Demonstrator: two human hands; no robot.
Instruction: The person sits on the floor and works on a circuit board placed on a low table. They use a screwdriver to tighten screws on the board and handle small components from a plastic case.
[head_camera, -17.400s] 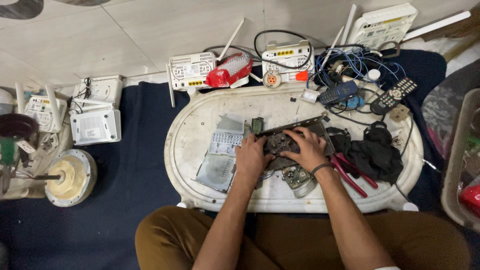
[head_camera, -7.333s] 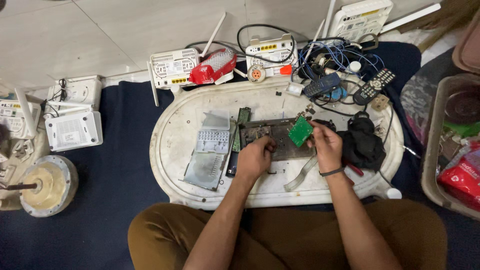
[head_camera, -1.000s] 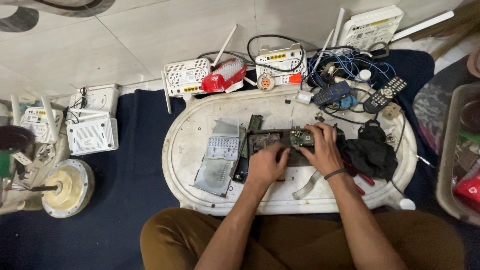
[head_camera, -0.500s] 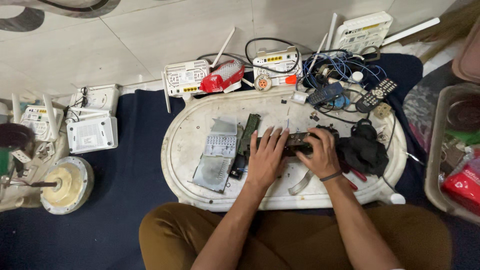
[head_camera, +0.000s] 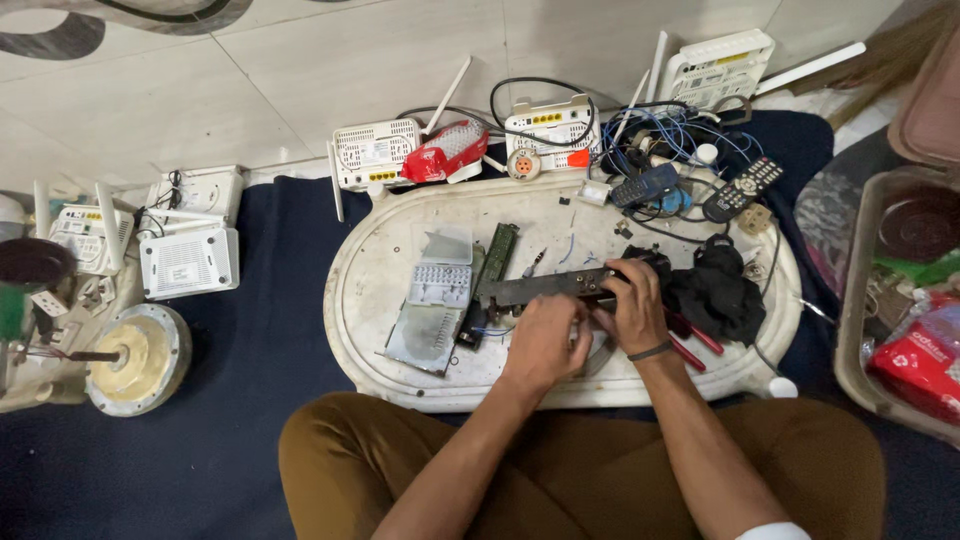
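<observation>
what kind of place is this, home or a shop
Probably an informal electronics repair spot on a floor. Several white routers lie around a white oval tray used as a bench, beside a tangle of cables, while both hands work on a dark circuit board.

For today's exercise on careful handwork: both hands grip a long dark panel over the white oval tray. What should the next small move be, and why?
Probably lower the dark panel flat onto the white oval tray before working on it. The left hand and right hand hold it tilted on edge at its right end, so its left end hangs unsupported above the green circuit board.
</observation>
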